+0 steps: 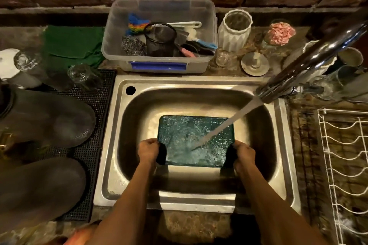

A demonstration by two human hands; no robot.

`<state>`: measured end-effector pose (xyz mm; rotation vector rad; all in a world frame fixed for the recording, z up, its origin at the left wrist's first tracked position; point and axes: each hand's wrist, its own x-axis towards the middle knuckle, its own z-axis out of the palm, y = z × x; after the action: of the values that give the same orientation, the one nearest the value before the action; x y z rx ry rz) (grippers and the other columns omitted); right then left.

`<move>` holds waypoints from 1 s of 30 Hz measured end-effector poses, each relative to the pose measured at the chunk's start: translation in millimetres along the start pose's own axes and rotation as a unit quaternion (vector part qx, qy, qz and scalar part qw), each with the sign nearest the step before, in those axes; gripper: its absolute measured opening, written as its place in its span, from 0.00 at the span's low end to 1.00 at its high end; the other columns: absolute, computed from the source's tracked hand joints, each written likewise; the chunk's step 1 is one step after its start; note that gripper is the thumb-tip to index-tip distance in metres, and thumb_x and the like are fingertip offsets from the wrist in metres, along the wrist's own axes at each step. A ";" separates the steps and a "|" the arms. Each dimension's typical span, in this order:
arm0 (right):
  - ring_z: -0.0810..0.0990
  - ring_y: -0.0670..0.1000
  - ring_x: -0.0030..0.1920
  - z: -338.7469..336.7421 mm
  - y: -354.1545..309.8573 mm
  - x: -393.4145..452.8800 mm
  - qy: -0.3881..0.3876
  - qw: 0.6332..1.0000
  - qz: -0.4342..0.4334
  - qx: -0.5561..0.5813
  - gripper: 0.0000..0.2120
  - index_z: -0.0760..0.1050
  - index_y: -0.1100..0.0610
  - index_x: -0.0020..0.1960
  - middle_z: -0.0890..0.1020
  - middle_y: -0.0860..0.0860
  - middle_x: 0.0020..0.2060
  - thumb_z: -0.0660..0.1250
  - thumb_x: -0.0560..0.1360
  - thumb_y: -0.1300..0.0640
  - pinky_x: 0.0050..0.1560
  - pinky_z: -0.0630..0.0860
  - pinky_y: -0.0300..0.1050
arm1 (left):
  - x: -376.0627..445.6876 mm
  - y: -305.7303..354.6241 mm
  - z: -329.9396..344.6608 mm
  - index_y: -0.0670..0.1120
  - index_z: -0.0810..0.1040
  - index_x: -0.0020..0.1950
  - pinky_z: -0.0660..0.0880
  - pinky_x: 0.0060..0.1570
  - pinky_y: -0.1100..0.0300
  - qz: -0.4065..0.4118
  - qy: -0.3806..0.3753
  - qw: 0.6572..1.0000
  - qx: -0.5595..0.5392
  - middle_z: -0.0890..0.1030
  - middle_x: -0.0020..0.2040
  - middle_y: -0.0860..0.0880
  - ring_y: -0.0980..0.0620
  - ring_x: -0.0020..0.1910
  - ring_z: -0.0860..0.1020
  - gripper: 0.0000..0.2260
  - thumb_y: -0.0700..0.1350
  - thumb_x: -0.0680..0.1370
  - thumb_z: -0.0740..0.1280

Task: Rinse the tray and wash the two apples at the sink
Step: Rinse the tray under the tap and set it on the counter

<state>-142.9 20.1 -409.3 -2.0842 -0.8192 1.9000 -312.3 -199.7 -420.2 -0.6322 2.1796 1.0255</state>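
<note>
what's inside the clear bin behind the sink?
In the bin: a black mesh cup, steel scourer, rainbow scrubber, white-handled brush, and blue and pink handles. Anything beneath that pile is covered.

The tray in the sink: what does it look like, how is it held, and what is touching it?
The tray is a dark teal rectangle with rounded corners and black handles on its short sides. It looks like plastic, though that is unsure. It is held about level inside the steel sink. The left hand and right hand each grip a handle. Water from the tap strikes its right half and foams across it.
</note>
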 end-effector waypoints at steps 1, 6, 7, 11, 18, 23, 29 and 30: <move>0.76 0.54 0.32 1.5 -0.5 0.8 0.007 1.000 -0.003 0.001 0.09 0.80 0.63 0.48 0.78 0.56 0.34 0.62 0.75 0.71 0.28 0.74 0.42 | 1.0 0.4 0.9 0.40 0.86 0.51 0.81 0.55 0.46 0.005 -0.003 1.000 0.010 0.86 0.51 0.36 0.38 0.52 0.84 0.11 0.33 0.76 0.65; 0.77 0.54 0.37 9.9 7.4 14.2 0.038 0.998 -0.037 -0.015 0.14 0.78 0.60 0.40 0.78 0.55 0.35 0.59 0.73 0.74 0.37 0.75 0.45 | -5.1 4.1 1.6 0.39 0.86 0.53 0.77 0.52 0.53 0.034 0.017 0.997 0.068 0.85 0.52 0.37 0.40 0.53 0.82 0.11 0.32 0.77 0.65; 0.76 0.53 0.38 10.5 9.6 17.0 0.043 0.998 -0.046 -0.029 0.16 0.77 0.58 0.37 0.77 0.53 0.35 0.58 0.74 0.75 0.37 0.75 0.43 | -6.8 4.3 1.5 0.38 0.85 0.55 0.76 0.54 0.53 0.035 0.024 0.996 0.075 0.85 0.54 0.36 0.39 0.56 0.82 0.12 0.32 0.77 0.65; 0.77 0.54 0.44 8.5 14.1 21.7 0.049 0.992 -0.072 -0.087 0.15 0.81 0.60 0.43 0.78 0.51 0.36 0.59 0.75 0.74 0.42 0.75 0.45 | -4.3 -1.0 4.3 0.37 0.85 0.56 0.74 0.54 0.56 0.038 0.035 0.996 0.070 0.85 0.54 0.36 0.39 0.57 0.82 0.12 0.31 0.77 0.65; 0.79 0.57 0.47 1.1 12.7 27.4 0.037 0.993 -0.066 -0.095 0.13 0.81 0.65 0.56 0.81 0.59 0.48 0.63 0.77 0.73 0.49 0.78 0.49 | 11.2 -11.5 0.2 0.39 0.85 0.54 0.78 0.61 0.49 0.031 0.013 0.999 0.039 0.85 0.56 0.38 0.38 0.56 0.82 0.09 0.34 0.78 0.67; 0.78 0.57 0.49 -12.4 5.9 20.7 0.025 0.982 -0.095 -0.162 0.10 0.82 0.66 0.55 0.81 0.58 0.47 0.65 0.77 0.69 0.49 0.74 0.47 | 14.2 -16.7 -8.3 0.43 0.86 0.53 0.78 0.61 0.46 0.050 -0.018 0.998 0.036 0.86 0.53 0.40 0.40 0.56 0.83 0.07 0.37 0.77 0.69; 0.74 0.50 0.38 -23.4 -26.8 -18.2 -0.071 0.970 -0.201 -0.118 0.07 0.81 0.55 0.46 0.79 0.52 0.36 0.67 0.79 0.64 0.41 0.72 0.45 | -42.8 0.5 -32.8 0.41 0.80 0.63 0.75 0.57 0.54 0.163 -0.041 0.986 -0.002 0.82 0.53 0.42 0.45 0.54 0.80 0.12 0.41 0.80 0.68; 0.75 0.49 0.38 -26.4 -34.1 -24.5 -0.079 0.967 -0.219 -0.106 0.05 0.80 0.55 0.50 0.80 0.52 0.38 0.67 0.79 0.63 0.42 0.73 0.45 | -54.6 2.0 -37.2 0.42 0.80 0.64 0.74 0.57 0.55 0.190 -0.050 0.980 -0.006 0.82 0.54 0.43 0.46 0.55 0.79 0.13 0.41 0.80 0.68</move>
<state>-126.7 41.0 -367.3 -1.6774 -1.4388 1.8067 -289.3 -220.1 -361.8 -0.1624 2.2534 1.2348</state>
